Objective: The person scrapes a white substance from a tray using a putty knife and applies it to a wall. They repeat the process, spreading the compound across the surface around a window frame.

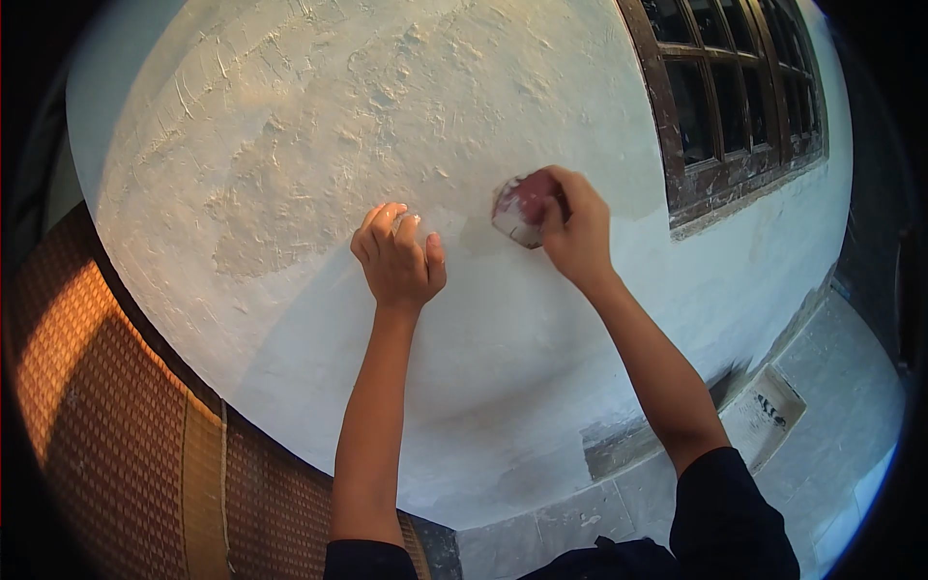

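My right hand (583, 224) grips a flat dark red piece smeared with white (527, 205), perhaps a scraper, blurred by motion and held up against the wall. To its left, my left hand (394, 256) is raised close to the wall with its fingers bent and apart. White paste shows on the left fingertips, and I see no tool in that hand. Both hands are in front of a pale wall (522, 338). Its upper part carries rough, ridged plaster (367, 106), while around and below the hands the surface looks smoother, with a damp-looking patch beside the red piece.
A brown wooden window frame (710, 179) with dark panes is set in the wall at upper right. At lower right, a whitish tray (773, 411) with dark marks stands on the grey tiled floor (619, 507). A woven brown mat (116, 425) covers the lower left.
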`<act>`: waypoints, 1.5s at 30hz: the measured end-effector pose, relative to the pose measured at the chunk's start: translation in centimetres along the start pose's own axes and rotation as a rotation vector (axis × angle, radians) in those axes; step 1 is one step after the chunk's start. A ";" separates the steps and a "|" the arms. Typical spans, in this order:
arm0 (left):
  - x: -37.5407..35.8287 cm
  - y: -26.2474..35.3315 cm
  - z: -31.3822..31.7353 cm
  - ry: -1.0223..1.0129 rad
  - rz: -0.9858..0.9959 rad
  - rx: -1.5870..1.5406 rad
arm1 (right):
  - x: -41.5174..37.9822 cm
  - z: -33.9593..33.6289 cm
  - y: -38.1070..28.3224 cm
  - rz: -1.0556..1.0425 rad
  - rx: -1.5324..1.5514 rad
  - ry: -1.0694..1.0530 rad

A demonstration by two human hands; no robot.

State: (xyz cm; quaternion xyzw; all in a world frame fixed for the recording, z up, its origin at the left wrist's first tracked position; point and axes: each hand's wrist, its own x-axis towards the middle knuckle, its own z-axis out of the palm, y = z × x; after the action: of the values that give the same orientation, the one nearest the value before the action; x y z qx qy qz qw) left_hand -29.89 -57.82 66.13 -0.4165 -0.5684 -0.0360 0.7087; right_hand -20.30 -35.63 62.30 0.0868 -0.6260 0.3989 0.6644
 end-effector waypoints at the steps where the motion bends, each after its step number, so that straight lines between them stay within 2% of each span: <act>1: 0.0 -0.1 0.0 0.003 0.002 0.003 | 0.4 -0.4 0.5 0.060 -0.070 0.175; 2: 0.0 0.0 0.0 0.007 -0.001 0.006 | 0.6 -1.4 0.9 0.214 0.031 0.290; 3: 0.0 0.1 0.0 0.008 -0.007 0.002 | 0.9 -2.2 0.4 0.199 0.010 0.336; 5: 0.2 0.0 0.0 0.010 -0.015 0.000 | -0.2 -1.7 -0.8 0.097 0.081 0.177; 6: 0.3 0.1 -0.1 0.015 -0.008 0.001 | -0.8 -1.1 -1.7 -0.031 0.042 0.065; 7: 0.2 0.2 -0.2 0.016 -0.002 0.000 | -1.2 -0.6 -2.1 -0.058 0.068 -0.067; 9: 0.1 0.1 0.0 0.010 0.003 0.000 | -1.1 -0.2 -0.9 0.006 0.025 0.023; 11: 0.0 0.0 0.1 0.013 0.007 0.006 | -0.3 -1.0 0.8 0.164 -0.034 0.327; 13: 0.0 0.2 0.1 0.010 -0.011 0.001 | -0.3 -1.2 -1.1 0.219 0.054 0.402; 17: 0.1 0.3 -0.1 0.016 0.006 -0.007 | -1.6 1.8 -4.0 -0.052 0.110 -0.075; 19: 0.1 0.0 -0.1 0.011 0.010 -0.026 | -0.3 2.3 -2.6 -0.075 0.077 -0.035; 21: 0.0 0.0 0.0 0.023 0.010 -0.026 | 1.4 1.2 -1.6 0.056 0.045 0.404; 23: 0.0 0.0 0.1 0.035 0.003 -0.027 | 1.4 0.8 -2.1 0.093 0.069 0.436; 26: 0.0 0.1 0.1 0.035 0.010 -0.025 | -0.7 2.0 -4.0 -0.112 0.138 -0.083; 27: 0.0 0.1 0.0 0.026 0.004 -0.029 | -1.1 2.2 -3.8 -0.061 0.146 -0.158; 29: 0.0 0.0 0.0 0.020 0.001 -0.034 | -0.4 1.9 -1.1 0.004 -0.012 0.195; 31: 0.0 0.0 0.2 0.027 -0.002 -0.027 | 0.7 -0.2 -0.9 0.212 0.031 0.404; 33: 0.0 -0.1 0.3 0.035 0.007 -0.023 | -0.3 0.2 -1.9 0.166 0.099 0.313; 35: 0.0 0.1 0.2 0.035 0.010 -0.027 | -2.1 1.6 -3.5 -0.024 0.108 0.027; 36: -0.1 0.0 0.1 0.026 0.007 -0.033 | -2.5 1.9 -3.9 0.005 0.089 -0.096; 37: 0.0 -0.1 0.0 0.019 0.007 -0.037 | -2.7 1.9 -3.0 0.008 0.088 -0.092; 39: -0.1 -0.1 0.1 0.019 0.012 -0.033 | -2.8 1.3 -0.8 0.199 -0.068 0.371; 40: -0.1 0.0 0.3 0.022 0.011 -0.025 | -2.7 0.8 -0.4 0.367 0.120 0.523; 41: 0.0 0.0 0.4 0.027 0.012 -0.023 | -2.7 0.6 0.1 0.333 0.108 0.604; 43: -0.1 0.0 0.3 0.029 0.010 -0.044 | -3.1 2.0 -2.3 0.237 0.130 0.486; 45: -0.2 0.1 0.0 0.017 0.012 -0.051 | -4.2 3.1 -4.7 0.111 0.121 0.160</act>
State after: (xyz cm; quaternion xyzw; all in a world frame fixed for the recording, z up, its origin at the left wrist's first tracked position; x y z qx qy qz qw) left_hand -29.94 -57.81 65.95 -0.4374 -0.5587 -0.0500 0.7029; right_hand -19.19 -42.40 60.99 0.0601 -0.5497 0.4777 0.6827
